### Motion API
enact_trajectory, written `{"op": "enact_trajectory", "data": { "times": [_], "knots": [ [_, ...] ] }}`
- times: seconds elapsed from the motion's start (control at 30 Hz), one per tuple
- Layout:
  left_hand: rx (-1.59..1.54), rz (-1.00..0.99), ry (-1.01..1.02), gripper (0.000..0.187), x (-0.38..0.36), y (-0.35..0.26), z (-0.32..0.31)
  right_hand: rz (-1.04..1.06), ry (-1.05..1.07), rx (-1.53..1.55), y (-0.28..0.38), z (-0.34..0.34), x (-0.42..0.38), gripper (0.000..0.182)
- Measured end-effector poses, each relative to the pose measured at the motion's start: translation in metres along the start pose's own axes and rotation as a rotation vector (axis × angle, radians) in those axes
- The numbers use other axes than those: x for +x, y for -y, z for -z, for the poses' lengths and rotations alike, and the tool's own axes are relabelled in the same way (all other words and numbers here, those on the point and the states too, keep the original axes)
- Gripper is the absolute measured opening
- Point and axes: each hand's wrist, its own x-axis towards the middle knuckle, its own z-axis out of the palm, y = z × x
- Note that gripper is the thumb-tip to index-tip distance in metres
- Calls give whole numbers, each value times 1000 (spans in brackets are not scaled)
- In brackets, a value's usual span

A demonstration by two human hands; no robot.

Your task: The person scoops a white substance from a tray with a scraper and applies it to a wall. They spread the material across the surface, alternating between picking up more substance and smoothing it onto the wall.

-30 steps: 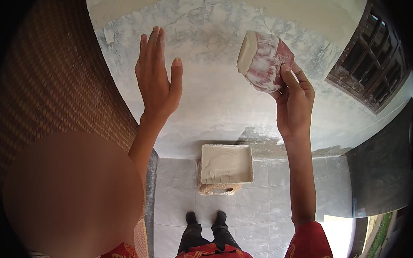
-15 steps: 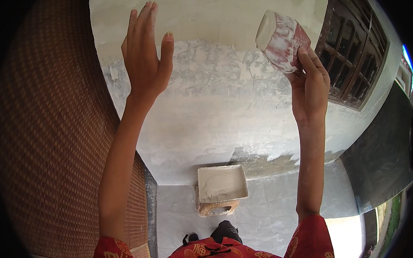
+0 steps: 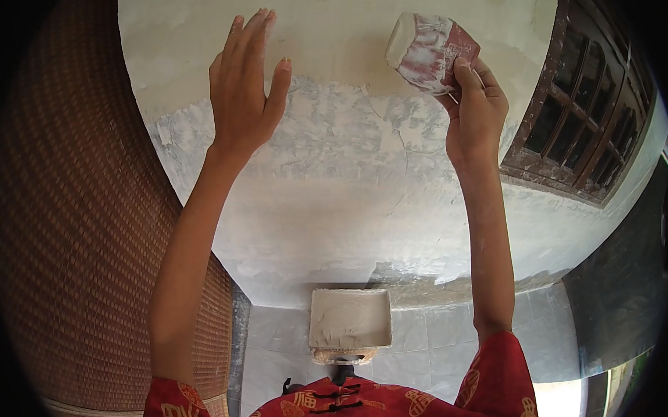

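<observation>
My right hand [image 3: 479, 103] grips a red scraper [image 3: 436, 54] by its right side, thumb on the face. White paste coats much of the scraper, and its pale left edge is near the upper wall [image 3: 327, 208]. My left hand [image 3: 244, 88] is raised at the upper left, fingers stretched up and thumb apart, holding nothing. Some white residue shows on its fingertips. Whether it touches the wall is hard to tell. Patchy grey-white coating covers the wall between the hands.
A tray [image 3: 351, 319] of pale paste rests on a small stool [image 3: 336, 356] at the wall's foot. Woven matting [image 3: 91, 222] lines the left side. A brown-framed window [image 3: 573, 106] is at the upper right. Grey tiles [image 3: 410, 332] form the floor.
My right hand has moved left and slightly up with the scraper. My left hand is slightly farther right and lower. The view has shifted, with the window larger and the tray lower.
</observation>
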Motion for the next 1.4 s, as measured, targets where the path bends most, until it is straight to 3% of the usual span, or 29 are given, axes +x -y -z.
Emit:
{"op": "enact_trajectory", "data": {
  "times": [0.1, 0.17, 0.2, 0.3, 0.33, 0.4, 0.5, 0.73, 0.87, 1.23, 1.37, 1.4],
  "knots": [
    [45, 19, 8, 50, -5, 3, -15, 60, 53, -11, -21, -2, 23, 30],
    [63, 63, 31, 50, -13, 7, -25, 285, 46, -180, -37, -8, 31, 25],
    [68, 65, 29, 50, -18, 10, -29, 286, 51, -177, -46, -11, 33, 25],
    [93, 85, 58, 50, -31, 21, -49, 865, 75, -562, -72, -20, 33, 25],
    [88, 91, 44, 50, -35, 25, -56, 864, 149, -647, -76, -21, 28, 29],
    [74, 95, 24, 50, -40, 31, -69, 1171, 287, -688, -94, -26, 35, 33],
    [59, 86, -54, 50, -43, 41, -88, 1244, 446, -840, -115, -27, 35, 37],
    [92, 21, -119, 52, -49, 63, -122, 1316, 445, -1026, -150, -20, 46, 39],
    [77, -49, -165, 54, -56, 70, -125, 1232, 492, -1085, -170, -12, 44, 37],
    [73, 3, -191, 53, -58, 72, -126, 1039, 693, -1122, -184, 23, 0, 35],
    [60, -1, -144, 52, -53, 69, -126, 1120, 638, -1047, -146, 24, -11, 35],
    [62, -1, -149, 52, -51, 68, -125, 1126, 518, -981, -133, 22, -8, 37]
  ]
}}
